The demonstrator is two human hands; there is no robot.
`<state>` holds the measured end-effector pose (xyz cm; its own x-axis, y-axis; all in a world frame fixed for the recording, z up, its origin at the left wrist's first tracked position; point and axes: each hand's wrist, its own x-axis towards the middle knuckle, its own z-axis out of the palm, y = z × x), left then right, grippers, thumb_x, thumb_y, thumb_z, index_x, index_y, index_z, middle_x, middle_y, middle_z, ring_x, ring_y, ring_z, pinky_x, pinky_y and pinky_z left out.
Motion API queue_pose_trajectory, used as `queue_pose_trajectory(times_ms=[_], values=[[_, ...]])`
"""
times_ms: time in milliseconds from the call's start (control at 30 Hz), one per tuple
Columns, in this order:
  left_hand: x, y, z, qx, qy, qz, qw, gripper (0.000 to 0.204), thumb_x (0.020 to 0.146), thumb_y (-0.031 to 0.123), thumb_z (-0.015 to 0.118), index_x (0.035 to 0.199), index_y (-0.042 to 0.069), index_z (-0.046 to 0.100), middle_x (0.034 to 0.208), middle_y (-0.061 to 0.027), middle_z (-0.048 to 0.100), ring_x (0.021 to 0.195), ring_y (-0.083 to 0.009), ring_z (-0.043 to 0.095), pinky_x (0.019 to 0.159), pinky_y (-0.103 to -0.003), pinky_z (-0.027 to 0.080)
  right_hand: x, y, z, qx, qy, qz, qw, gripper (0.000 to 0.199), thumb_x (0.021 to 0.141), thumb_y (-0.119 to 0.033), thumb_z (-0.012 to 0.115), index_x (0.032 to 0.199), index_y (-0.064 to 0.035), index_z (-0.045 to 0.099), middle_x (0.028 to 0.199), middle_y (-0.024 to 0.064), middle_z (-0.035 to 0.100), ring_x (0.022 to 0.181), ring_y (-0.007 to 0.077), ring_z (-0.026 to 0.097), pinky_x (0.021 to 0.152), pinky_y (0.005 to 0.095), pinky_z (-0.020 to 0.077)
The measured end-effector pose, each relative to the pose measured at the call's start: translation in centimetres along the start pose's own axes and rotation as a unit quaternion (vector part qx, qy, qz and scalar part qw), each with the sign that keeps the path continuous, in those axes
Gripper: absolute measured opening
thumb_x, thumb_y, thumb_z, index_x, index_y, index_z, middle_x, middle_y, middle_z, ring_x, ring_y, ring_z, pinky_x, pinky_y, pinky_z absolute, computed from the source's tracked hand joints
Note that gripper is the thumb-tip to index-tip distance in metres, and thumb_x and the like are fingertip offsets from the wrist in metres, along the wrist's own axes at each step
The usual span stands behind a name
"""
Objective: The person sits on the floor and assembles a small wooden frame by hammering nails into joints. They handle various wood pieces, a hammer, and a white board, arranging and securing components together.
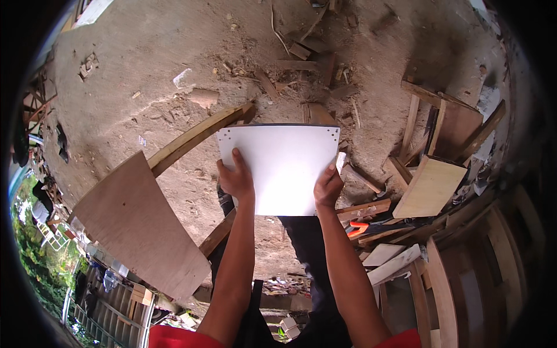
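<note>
Between my hands is a white rectangular board (pixel 287 168), with small dark dots or holes at its two far corners. My left hand (pixel 237 178) grips its left edge, the thumb lying on the white face. On the right edge, my right hand (pixel 329 187) holds on in the same way, thumb up along the side. The fingers of both hands are mostly hidden under the board. A small white piece (pixel 341 160) shows just beside my right hand; what it is I cannot tell.
A plywood panel (pixel 142 229) lies at the left by a long timber (pixel 200 136). To the right are a hammer (pixel 364 178), an orange-handled saw (pixel 358 229), a pale wood block (pixel 430 187) and stacked frames (pixel 464 284). Wood scraps (pixel 307 64) litter the dirt floor ahead.
</note>
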<state>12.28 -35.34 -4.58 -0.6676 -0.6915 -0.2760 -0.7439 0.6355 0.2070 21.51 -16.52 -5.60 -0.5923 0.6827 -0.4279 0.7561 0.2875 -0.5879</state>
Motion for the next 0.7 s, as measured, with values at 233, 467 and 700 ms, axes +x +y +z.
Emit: queue_pose_trajectory(times_ms=[233, 467, 700], values=[[0.0, 0.4, 0.6, -0.005, -0.018, 0.015, 1.0, 0.066, 0.094, 0.058, 0.047, 0.121, -0.002, 0.052, 0.115, -0.0252, 0.061, 0.105, -0.0413, 0.06, 0.087, -0.05, 0.046, 0.5, -1.3, 0.3, 0.036, 0.026, -0.018, 0.999, 0.058, 0.102, -0.046, 0.035, 0.073, 0.001, 0.053, 0.059, 0.0185, 0.051, 0.055, 0.0358, 0.053, 0.055, 0.0455, 0.0404], [-3.0, 1.5, 1.3, 0.042, 0.045, 0.241, 0.969, 0.068, 0.103, 0.043, 0.027, 0.153, -0.001, 0.012, 0.157, -0.0265, 0.016, 0.148, -0.0391, 0.012, 0.116, -0.057, 0.006, 0.2, -0.9, -0.2, 0.027, -0.005, -0.017, 0.999, 0.054, 0.102, -0.042, 0.038, 0.073, 0.001, 0.052, 0.058, 0.0179, 0.05, 0.055, 0.0344, 0.052, 0.055, 0.0448, 0.0392], [-5.0, 4.8, 1.6, 0.18, -0.176, 0.479, 0.841, 0.068, 0.101, 0.041, 0.028, 0.155, 0.007, 0.006, 0.162, -0.0143, 0.007, 0.15, -0.0289, 0.008, 0.116, -0.061, -0.006, 0.1, 1.4, 0.4, 0.052, -0.011, -0.02, 0.998, 0.047, 0.104, -0.031, 0.037, 0.071, 0.0004, 0.048, 0.06, 0.0181, 0.046, 0.058, 0.0379, 0.047, 0.056, 0.0461, 0.0364]])
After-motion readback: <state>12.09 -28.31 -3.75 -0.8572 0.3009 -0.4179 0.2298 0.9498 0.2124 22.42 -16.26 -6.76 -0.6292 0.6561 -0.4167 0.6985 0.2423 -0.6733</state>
